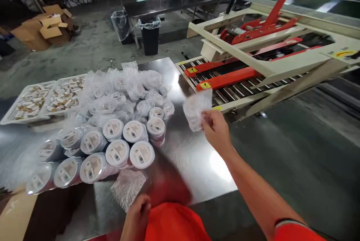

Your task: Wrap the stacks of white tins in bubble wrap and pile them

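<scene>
My right hand [215, 128] is closed on the edge of a bubble wrap pouch [195, 110], held over the right side of the metal table [194, 166]. Something pale and round shows through the pouch. Low in the view, my left hand [138, 211] has its fingers curled at the lower edge of another bubble wrap pouch [128, 188], which looks flat. Stacks of round white-lidded items with printed labels [117, 153] stand in rows to the left. Behind them lies a heap of bubble-wrapped round items [123, 91].
Two white plastic baskets [42, 115] full of small pieces stand at the table's left. A roller conveyor [233, 91] with a red and cream machine frame [230, 46] adjoins the right. Black bins [150, 40] and open cardboard boxes [54, 33] sit on the floor beyond.
</scene>
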A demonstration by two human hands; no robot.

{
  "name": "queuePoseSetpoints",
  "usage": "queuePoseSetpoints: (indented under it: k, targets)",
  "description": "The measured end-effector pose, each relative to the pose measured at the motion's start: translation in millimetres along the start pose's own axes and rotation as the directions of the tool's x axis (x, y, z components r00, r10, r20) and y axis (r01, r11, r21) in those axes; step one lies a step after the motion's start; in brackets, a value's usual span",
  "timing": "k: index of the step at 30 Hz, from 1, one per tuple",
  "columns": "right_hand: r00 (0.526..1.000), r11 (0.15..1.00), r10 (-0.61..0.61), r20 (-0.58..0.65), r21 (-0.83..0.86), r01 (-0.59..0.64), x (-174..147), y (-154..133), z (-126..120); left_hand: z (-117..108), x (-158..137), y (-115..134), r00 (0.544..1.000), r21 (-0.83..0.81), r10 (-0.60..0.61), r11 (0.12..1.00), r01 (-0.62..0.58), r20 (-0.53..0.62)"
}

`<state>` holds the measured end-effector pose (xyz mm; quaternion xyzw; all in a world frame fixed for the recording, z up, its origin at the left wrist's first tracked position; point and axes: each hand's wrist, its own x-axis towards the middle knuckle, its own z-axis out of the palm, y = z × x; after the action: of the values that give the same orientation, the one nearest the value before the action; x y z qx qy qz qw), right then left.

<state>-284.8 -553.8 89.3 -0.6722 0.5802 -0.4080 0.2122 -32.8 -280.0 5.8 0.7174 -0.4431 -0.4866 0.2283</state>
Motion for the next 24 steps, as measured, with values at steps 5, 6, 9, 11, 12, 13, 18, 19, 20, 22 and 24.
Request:
queuePoseSetpoints:
  k: [5, 6, 9, 11, 12, 13, 18, 19, 20, 22, 24]
  targets:
    - [0.995, 0.928, 0.053, 0.084, 0.363, -0.08, 103, -40, 123, 2, -9, -34, 0.983, -0.045, -0.1, 0.994, 0.095, -0.153]
    - [0.978, 0.936, 0.054, 0.204, 0.33, -0.121, 114, -46, 152, 1, -8, -37, 0.98, -0.062, -0.111, 0.993, 0.102, -0.166]
    - [0.868, 0.969, 0.031, 0.496, 0.199, -0.148, 121, -61, 220, -8, -8, -43, 0.975, -0.103, -0.154, 0.985, 0.138, -0.163]
    - [0.8, 0.978, -0.011, 0.6, 0.171, -0.115, 112, -65, 242, -18, -8, -47, 0.97, -0.108, -0.185, 0.98, 0.169, -0.157]
    - [0.768, 0.981, -0.03, 0.64, 0.165, -0.1, 107, -65, 246, -22, -9, -49, 0.966, -0.108, -0.203, 0.976, 0.187, -0.157]
    - [0.736, 0.983, -0.046, 0.676, 0.16, -0.085, 102, -64, 245, -27, -11, -52, 0.962, -0.109, -0.22, 0.973, 0.205, -0.159]
    - [0.832, 0.981, -0.01, 0.555, 0.165, -0.098, 103, -31, 204, -40, -18, -72, 0.948, -0.092, -0.274, 0.961, 0.262, -0.161]
    - [0.884, 0.973, 0.092, 0.459, 0.145, -0.177, 104, -20, 194, -41, -18, -76, 0.947, -0.089, -0.276, 0.96, 0.264, -0.166]
    - [0.905, 0.952, 0.22, 0.365, 0.121, -0.28, 104, -8, 187, -41, -18, -80, 0.945, -0.09, -0.277, 0.96, 0.265, -0.175]
    - [0.845, 0.869, 0.459, 0.274, 0.061, -0.491, 99, 14, 177, -41, -16, -87, 0.941, -0.1, -0.277, 0.96, 0.262, -0.196]
    - [0.739, 0.78, 0.589, 0.328, 0.008, -0.625, 88, 32, 178, -38, -11, -94, 0.925, -0.092, -0.296, 0.955, 0.282, -0.238]
